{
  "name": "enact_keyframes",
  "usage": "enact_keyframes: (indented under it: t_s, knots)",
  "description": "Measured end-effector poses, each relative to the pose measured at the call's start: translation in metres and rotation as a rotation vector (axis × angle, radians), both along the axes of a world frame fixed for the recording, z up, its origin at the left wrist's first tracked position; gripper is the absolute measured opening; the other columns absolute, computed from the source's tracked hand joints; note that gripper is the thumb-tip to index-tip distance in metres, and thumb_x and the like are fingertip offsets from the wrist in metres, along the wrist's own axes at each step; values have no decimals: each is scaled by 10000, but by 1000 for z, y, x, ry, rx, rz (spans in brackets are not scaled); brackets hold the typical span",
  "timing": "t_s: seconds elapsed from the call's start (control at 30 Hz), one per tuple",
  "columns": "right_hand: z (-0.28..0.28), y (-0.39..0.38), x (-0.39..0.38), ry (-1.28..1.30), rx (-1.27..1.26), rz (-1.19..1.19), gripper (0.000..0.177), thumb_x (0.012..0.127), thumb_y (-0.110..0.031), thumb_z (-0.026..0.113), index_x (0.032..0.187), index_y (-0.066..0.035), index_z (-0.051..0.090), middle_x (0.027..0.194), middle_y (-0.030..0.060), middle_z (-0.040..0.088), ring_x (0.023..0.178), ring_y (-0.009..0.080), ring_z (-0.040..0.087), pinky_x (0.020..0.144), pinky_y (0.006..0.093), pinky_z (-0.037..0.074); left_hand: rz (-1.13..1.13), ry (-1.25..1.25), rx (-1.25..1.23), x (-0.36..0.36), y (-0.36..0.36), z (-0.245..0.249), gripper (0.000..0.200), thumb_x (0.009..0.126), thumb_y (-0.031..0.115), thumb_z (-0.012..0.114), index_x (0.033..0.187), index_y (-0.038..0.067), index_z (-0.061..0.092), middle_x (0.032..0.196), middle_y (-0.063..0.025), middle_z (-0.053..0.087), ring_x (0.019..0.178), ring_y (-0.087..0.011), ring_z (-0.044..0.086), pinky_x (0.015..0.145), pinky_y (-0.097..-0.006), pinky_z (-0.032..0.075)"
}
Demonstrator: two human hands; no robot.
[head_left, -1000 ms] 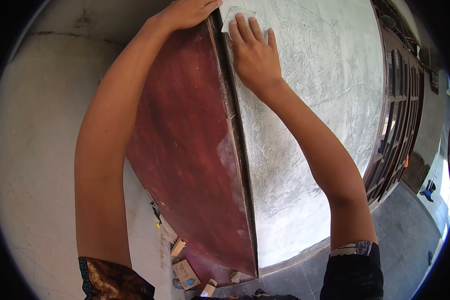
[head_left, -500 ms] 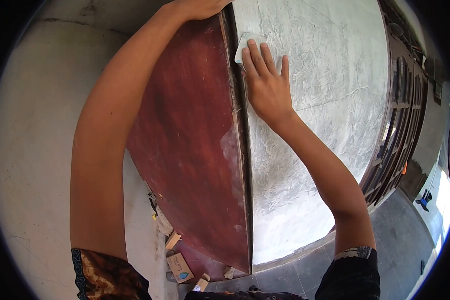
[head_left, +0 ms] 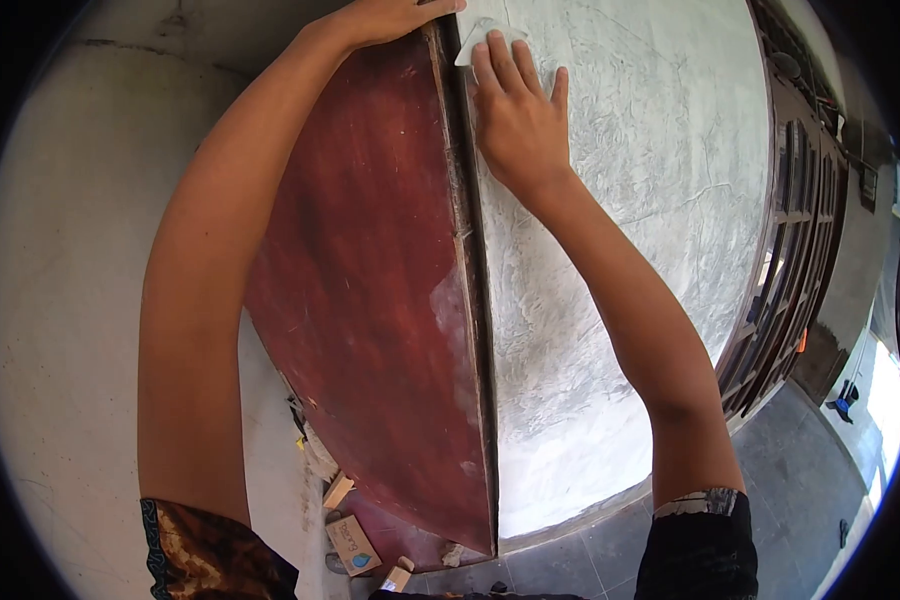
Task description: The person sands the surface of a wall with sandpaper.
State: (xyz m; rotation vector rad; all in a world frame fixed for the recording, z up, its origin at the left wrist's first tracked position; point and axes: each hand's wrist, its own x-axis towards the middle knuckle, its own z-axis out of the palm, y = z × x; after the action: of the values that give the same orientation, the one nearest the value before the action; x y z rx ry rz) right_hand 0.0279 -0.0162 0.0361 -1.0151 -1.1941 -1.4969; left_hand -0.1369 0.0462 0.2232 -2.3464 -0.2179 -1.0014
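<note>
Evidently thin, the pale sheet (head_left: 473, 46) lies against the upper part of the rough whitish wall (head_left: 630, 240), just beside the dark edge strip (head_left: 469, 230). Over it the right hand (head_left: 523, 120) is laid flat, fingers apart and pointing upward, its palm toward the wall; its thumb is hidden. Left of the strip stands a dark red panel (head_left: 360, 230) with a faded patch along its edge. At the panel's top, by the strip, is the left hand (head_left: 400, 15), partly cut off by the view, so I cannot tell whether it is clamped there. Below, near the panel's foot, sits a cardboard box (head_left: 353, 546). Grey floor tiles (head_left: 560, 568) and dark-framed windows (head_left: 795, 210) lie farther right.
</note>
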Motion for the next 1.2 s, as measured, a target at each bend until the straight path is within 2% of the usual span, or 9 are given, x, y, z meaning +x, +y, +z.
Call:
enact_keyframes:
  t_s: [0.13,0.27,0.3,0.47,0.6,0.63,0.87,1.03,1.2]
  knots:
    - [8,4,-2,17,8,2,456,1054,-236,497,1455,-21,524,1567,144,473,1460,359,425,1123,689,345,54,39,-143,-3,-15,-2,846,1061,477,529,1651,34,117,1703,-275,94,1577,-373,178,1275,-437,217]
    - [-51,-5,-11,-19,-97,-33,488,1051,-256,511,1477,-19,505,1581,147,459,1474,373,403,1145,678,326,200,33,194,-2,-10,8,790,1056,491,530,1648,83,204,1713,-259,45,1586,-393,121,1274,-482,208]
    - [-40,-4,-9,-25,-92,-35,488,1051,-256,511,1477,-19,505,1581,147,459,1474,373,403,1145,678,326,233,65,304,-1,-10,12,765,1057,496,522,1644,97,238,1717,-248,37,1589,-395,102,1275,-512,195]
    - [26,4,-6,51,-11,-51,485,1057,-224,502,1504,-45,450,1599,153,442,1469,378,423,1138,684,338,397,100,343,8,-28,14,704,1075,493,463,1632,103,282,1728,-192,87,1597,-374,89,1263,-604,146]
    - [-39,-2,-16,10,-84,-8,484,1044,-242,521,1468,-10,509,1585,151,454,1471,372,411,1132,689,337,464,129,475,11,-23,11,644,1094,460,410,1635,133,288,1732,-159,115,1600,-359,87,1258,-627,142]
    - [-51,-4,-16,13,-109,-19,488,1053,-214,524,1509,-57,454,1609,144,431,1475,374,419,1136,681,342,463,125,474,12,-25,10,644,1094,460,410,1635,133,288,1732,-159,115,1600,-359,87,1258,-627,142]
    - [17,9,-2,35,35,3,469,1048,-242,517,1463,-23,512,1575,145,463,1459,347,434,1118,701,339,417,139,503,12,-20,4,543,1121,373,344,1641,227,291,1733,-132,134,1598,-340,114,1264,-616,150]
    - [-66,-5,-17,9,-112,-9,477,1037,-246,534,1458,-22,518,1580,137,462,1462,355,429,1117,704,337,418,159,575,15,-17,3,527,1130,348,307,1644,238,279,1733,-120,140,1595,-338,130,1267,-609,155]
    - [9,3,-7,55,12,-9,466,1041,-244,527,1447,-16,530,1570,137,474,1458,359,430,1115,701,342,421,165,545,15,-25,2,524,1128,335,311,1643,251,278,1732,-109,148,1595,-328,137,1265,-612,170]
